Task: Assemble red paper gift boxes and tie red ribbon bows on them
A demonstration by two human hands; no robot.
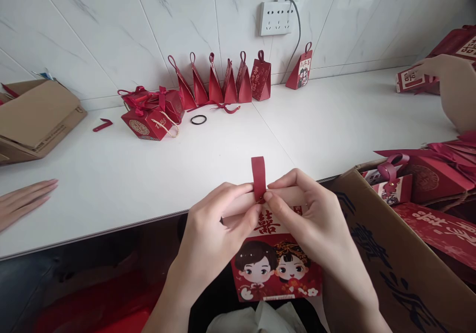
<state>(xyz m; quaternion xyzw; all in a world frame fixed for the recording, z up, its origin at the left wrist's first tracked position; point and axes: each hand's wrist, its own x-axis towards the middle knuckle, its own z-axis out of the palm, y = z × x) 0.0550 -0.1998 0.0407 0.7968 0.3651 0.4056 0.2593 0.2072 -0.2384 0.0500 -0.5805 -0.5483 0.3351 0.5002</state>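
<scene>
Below the white table's front edge I hold a red gift box [277, 266] printed with a cartoon couple. My left hand [217, 224] grips its top left, thumb and fingers pinched at the base of a red ribbon loop [258, 174] that stands up from the box's top. My right hand [305, 214] pinches the same spot from the right, fingers curled over the top flap. Both hands are closed on the box.
A row of folded red pyramid boxes [223, 83] lines the wall, with a pile of red boxes [150, 112] and a black hair tie [198, 120] beside it. An open carton of red boxes [412, 214] sits at my right. Other people's hands rest at far left [22, 201] and far right [446, 83]. A brown cardboard box [35, 117] sits at the left.
</scene>
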